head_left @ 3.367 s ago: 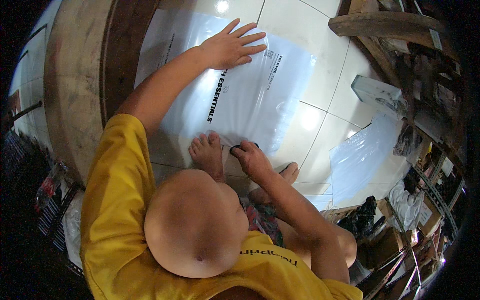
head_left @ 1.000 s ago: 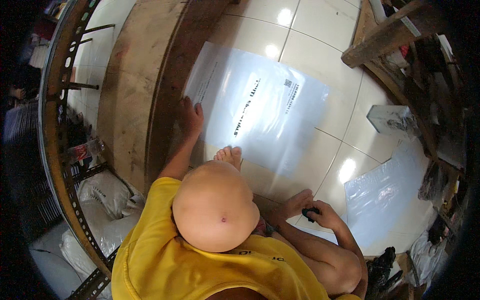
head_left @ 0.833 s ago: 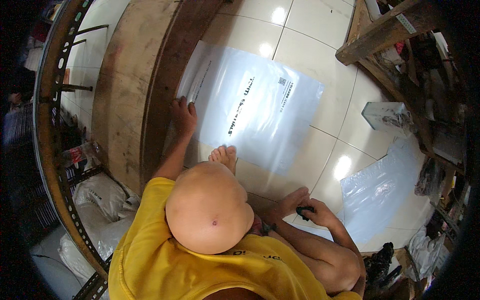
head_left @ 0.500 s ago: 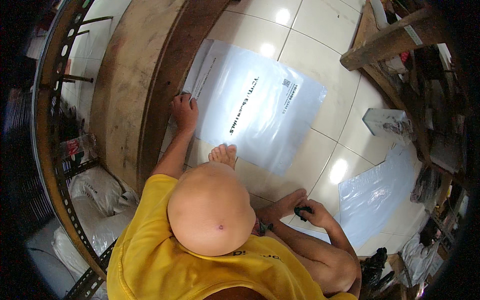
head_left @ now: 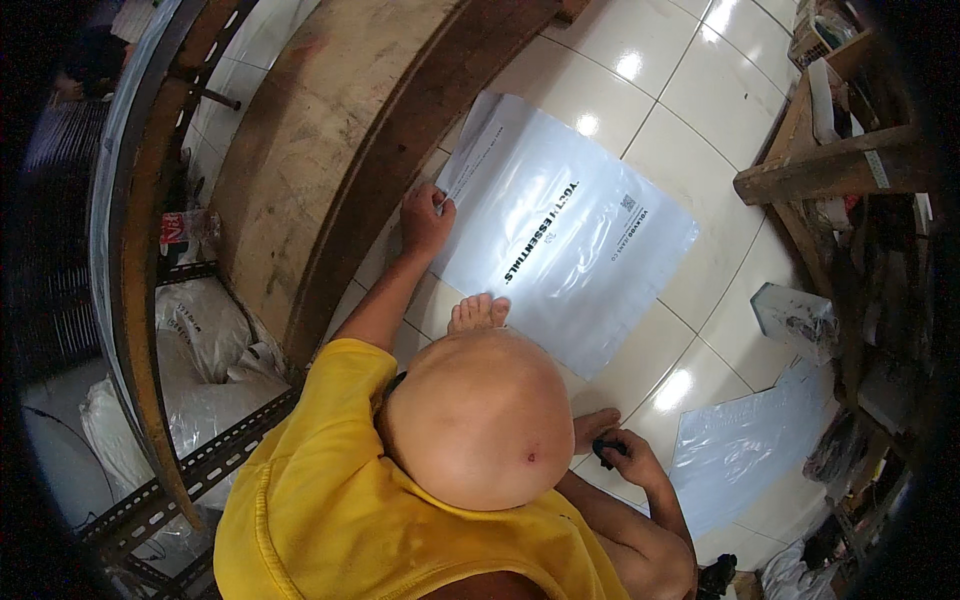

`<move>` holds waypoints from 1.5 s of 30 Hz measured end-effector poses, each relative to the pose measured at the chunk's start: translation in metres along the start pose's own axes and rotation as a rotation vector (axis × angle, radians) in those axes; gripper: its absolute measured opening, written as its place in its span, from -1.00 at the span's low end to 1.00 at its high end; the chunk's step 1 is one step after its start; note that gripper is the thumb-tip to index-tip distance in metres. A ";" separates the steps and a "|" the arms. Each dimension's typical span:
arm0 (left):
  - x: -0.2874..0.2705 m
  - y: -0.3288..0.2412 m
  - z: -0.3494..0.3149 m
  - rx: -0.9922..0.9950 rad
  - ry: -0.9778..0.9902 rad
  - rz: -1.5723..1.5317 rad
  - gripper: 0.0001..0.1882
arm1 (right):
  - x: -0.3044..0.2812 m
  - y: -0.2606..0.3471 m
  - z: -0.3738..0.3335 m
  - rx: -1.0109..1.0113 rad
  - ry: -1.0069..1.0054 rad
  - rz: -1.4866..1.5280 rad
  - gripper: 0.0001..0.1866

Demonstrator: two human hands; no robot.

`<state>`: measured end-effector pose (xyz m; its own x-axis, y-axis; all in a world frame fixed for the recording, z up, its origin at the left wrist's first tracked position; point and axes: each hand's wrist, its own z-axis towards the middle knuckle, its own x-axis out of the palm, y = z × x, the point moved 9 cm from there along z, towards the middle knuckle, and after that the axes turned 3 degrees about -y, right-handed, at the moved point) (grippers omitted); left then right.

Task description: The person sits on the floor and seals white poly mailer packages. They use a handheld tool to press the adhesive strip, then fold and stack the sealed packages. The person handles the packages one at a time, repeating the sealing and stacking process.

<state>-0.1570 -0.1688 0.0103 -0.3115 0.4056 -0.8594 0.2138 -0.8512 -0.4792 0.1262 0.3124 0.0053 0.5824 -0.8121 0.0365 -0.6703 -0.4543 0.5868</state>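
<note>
A white glossy plastic sheet or flat bag (head_left: 600,310) with dark print lies on the tiled floor in front of me. My left hand (head_left: 428,218) is at its left edge, fingers curled and pinched together on the plastic. My bare foot (head_left: 478,313) stands by the sheet's near edge, below a bent knee. Off to the right, low beside my other foot (head_left: 597,428), my right hand (head_left: 636,460) is closed around a small dark object (head_left: 606,453). What kind of object it is cannot be made out.
A thick wooden beam (head_left: 350,150) runs along the left, beside a perforated metal frame (head_left: 190,450) and white plastic sacks (head_left: 205,325). At right lie more white plastic sheets (head_left: 735,455), a clear block-shaped container (head_left: 795,318) and a wooden support (head_left: 820,165).
The view has shifted, so the sheet and beam sit further right in the picture. My left fingers have curled into a pinch at the sheet's edge. My right hand still holds the dark object.
</note>
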 end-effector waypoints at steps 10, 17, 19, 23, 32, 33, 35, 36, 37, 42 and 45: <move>0.011 0.051 0.023 -0.158 0.073 -0.370 -0.74 | -0.001 0.019 -0.004 -0.009 0.035 -0.106 -0.85; -0.011 0.016 0.029 -0.184 0.080 -0.393 -0.63 | -0.004 0.014 0.005 -0.030 -0.039 -0.027 -0.83; -0.007 0.027 0.036 -0.166 0.128 -0.388 -0.54 | -0.001 0.032 0.008 -0.077 -0.008 -0.096 -0.79; -0.021 -0.014 0.050 -0.114 0.298 -0.274 -0.58 | -0.002 0.046 0.017 -0.170 -0.003 -0.126 -0.75; -0.056 -0.229 0.041 0.487 0.527 -0.305 -0.77 | -0.014 0.038 0.042 -0.219 0.016 -0.216 -0.77; -0.065 -0.271 0.035 0.671 0.540 -0.200 -0.78 | -0.011 0.031 0.054 -0.310 0.066 -0.230 -0.79; -0.114 -0.337 0.019 0.809 0.530 -0.225 -0.81 | -0.001 0.056 0.053 -0.269 0.084 -0.275 -0.79; -0.139 -0.368 0.019 0.886 0.464 -0.219 -0.83 | -0.001 0.052 0.067 -0.342 0.095 -0.253 -0.79; -0.164 -0.393 0.019 0.923 0.407 -0.214 -0.84 | 0.001 0.042 0.079 -0.407 0.113 -0.223 -0.80; -0.292 -0.429 0.079 0.798 -0.038 -0.486 -0.70 | -0.002 0.083 0.078 -0.420 0.073 -0.247 -0.78; -0.372 -0.376 0.123 0.352 -0.062 -0.244 -0.73 | 0.001 0.087 0.073 -0.369 0.137 -0.149 -0.78</move>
<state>-0.2353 -0.0408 0.5322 -0.3714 0.5975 -0.7107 -0.1982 -0.7988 -0.5681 0.0351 0.2451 -0.0029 0.7328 -0.6800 0.0223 -0.3790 -0.3808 0.8434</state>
